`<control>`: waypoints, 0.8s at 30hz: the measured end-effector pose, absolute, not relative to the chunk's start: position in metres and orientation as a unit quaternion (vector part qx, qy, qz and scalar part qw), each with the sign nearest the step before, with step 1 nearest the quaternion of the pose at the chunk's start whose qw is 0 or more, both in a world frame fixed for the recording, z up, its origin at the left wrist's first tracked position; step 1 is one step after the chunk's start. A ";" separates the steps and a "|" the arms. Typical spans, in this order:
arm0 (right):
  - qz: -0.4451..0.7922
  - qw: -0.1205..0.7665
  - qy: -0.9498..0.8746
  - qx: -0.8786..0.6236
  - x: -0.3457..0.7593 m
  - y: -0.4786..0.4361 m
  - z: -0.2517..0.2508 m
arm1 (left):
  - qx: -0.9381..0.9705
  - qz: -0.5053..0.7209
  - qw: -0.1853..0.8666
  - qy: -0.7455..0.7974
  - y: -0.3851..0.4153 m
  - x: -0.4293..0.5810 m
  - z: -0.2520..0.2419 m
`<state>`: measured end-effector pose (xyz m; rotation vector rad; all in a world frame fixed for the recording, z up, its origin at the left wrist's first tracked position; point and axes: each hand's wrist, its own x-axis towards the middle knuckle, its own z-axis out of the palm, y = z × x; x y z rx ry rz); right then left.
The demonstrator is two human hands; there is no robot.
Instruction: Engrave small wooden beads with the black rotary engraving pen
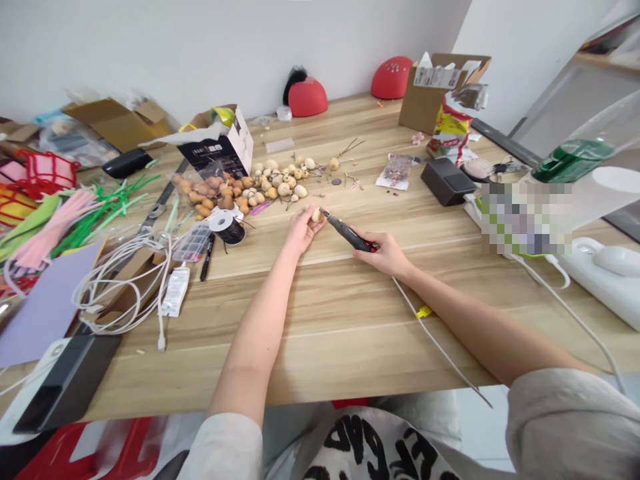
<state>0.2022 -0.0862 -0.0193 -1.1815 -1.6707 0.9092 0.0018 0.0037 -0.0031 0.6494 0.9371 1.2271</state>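
Note:
Near the middle of the wooden table, my left hand (302, 230) is closed on a small pale round piece (317, 215), pinched at the fingertips. My right hand (383, 252) grips a dark pen-shaped rotary tool (347, 231) with red lights and a cable running down toward the table's front edge. The tool's tip points left and is at or very close to the pale piece; contact is too small to tell. Beyond my left hand lie a pile of pale round pieces (280, 177) and several brown ones (213, 190).
To the left are a spool of black cord (227, 228), a black pen (207, 259), coiled white cables (125, 283) and a black-and-white box (220, 147). A black block (447, 181), a cardboard box (423, 100) and a white power strip (607, 273) stand to the right.

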 end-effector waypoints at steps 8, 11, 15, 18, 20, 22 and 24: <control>0.354 0.445 -0.669 -0.478 0.202 -0.086 -0.018 | 0.301 0.535 0.671 0.416 0.004 0.002 -0.003; 0.362 0.429 -0.680 -0.472 0.202 -0.087 -0.018 | 0.308 0.535 0.667 0.417 0.003 0.002 -0.003; 0.359 0.433 -0.673 -0.481 0.202 -0.087 -0.018 | 0.307 0.535 0.667 0.418 0.003 0.002 -0.003; 0.366 0.444 -0.660 -0.484 0.203 -0.086 -0.019 | 0.295 0.539 0.670 0.416 0.004 0.001 -0.003; 0.372 0.442 -0.664 -0.475 0.204 -0.085 -0.020 | 0.292 0.541 0.671 0.414 0.004 0.001 -0.003; 0.373 0.442 -0.669 -0.466 0.204 -0.084 -0.021 | 0.296 0.540 0.671 0.414 0.004 0.001 -0.003; 0.373 0.439 -0.675 -0.461 0.204 -0.084 -0.020 | 0.302 0.538 0.668 0.415 0.003 0.002 -0.002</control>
